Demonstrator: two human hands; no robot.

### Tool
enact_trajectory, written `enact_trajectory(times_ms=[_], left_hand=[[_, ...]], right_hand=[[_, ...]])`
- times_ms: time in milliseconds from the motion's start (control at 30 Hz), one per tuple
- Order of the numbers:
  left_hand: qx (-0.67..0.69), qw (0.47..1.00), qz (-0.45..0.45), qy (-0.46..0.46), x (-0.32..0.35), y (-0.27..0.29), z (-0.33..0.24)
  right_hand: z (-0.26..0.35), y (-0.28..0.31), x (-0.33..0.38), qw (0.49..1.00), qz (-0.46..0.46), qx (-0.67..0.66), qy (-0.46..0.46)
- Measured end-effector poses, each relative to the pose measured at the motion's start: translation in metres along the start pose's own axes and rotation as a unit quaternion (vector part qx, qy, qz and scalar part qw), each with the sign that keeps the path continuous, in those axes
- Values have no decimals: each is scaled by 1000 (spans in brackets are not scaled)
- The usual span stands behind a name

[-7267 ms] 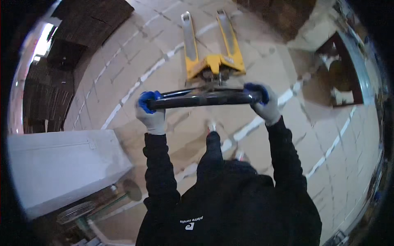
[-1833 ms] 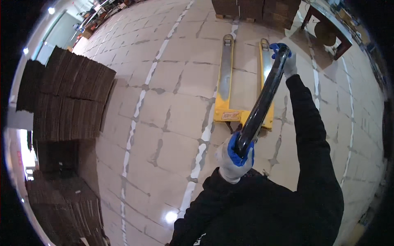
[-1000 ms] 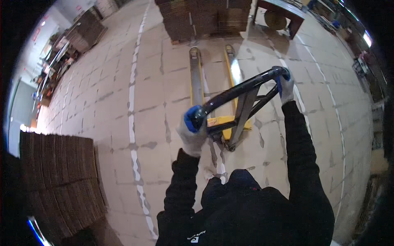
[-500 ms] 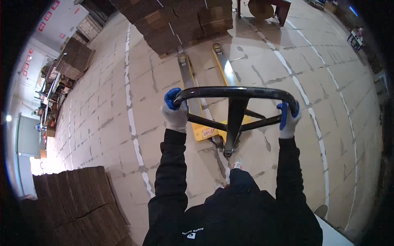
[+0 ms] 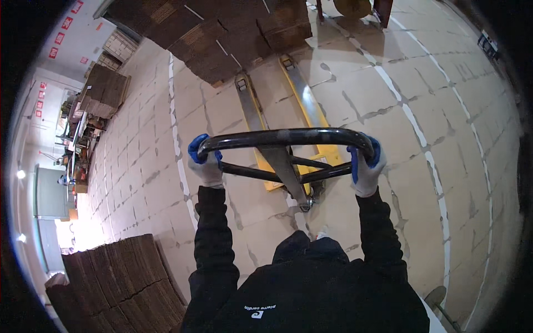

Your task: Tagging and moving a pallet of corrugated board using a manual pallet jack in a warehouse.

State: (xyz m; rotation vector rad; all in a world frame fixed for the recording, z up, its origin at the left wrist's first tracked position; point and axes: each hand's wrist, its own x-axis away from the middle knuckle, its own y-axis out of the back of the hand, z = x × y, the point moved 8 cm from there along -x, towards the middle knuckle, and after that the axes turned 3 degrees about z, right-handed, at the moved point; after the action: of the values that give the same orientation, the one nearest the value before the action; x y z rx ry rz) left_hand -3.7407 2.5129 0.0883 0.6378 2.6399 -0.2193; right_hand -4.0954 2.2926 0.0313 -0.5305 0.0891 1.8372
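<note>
Both my gloved hands grip the black loop handle (image 5: 286, 137) of a yellow pallet jack (image 5: 313, 111). My left hand (image 5: 205, 160), in a white and blue glove, is wrapped round the handle's left bend. Round the right bend my right hand (image 5: 366, 165) is closed in the same kind of glove. The handle slants down to the jack's base, just ahead of my feet. Two yellow forks stretch away over the floor, bare of any load. Their tips lie close to a big stack of brown cardboard (image 5: 222, 41).
At the lower left stands another stack of flat cardboard (image 5: 119, 277). A further cardboard pile (image 5: 102, 91) is at the far left, near a cluttered workbench (image 5: 78, 144). A dark red metal frame (image 5: 382, 11) stands at the far side. White lines run along the tiled floor (image 5: 411, 183).
The handle and both my hands have swung to the left and sit slightly lower in view. The fork tips now appear nearer the big cardboard stack.
</note>
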Motion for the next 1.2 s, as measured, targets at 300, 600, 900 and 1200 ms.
enact_trajectory(times_ms=[300, 600, 900, 1200], left_hand=[[-39, 998, -4, -38, -88, -60, 43], [-47, 997, -28, -56, -179, -111, 95], [-109, 990, -60, -62, -281, -136, 159], [-70, 992, -106, -22, -401, -162, 205]], right_hand=[[-49, -21, -107, 999, -14, -43, -23], [-118, -56, -242, 1000, -13, -21, 12], [-218, -124, -409, 998, 36, 36, 21], [-280, -231, -535, 994, 93, -55, -8]])
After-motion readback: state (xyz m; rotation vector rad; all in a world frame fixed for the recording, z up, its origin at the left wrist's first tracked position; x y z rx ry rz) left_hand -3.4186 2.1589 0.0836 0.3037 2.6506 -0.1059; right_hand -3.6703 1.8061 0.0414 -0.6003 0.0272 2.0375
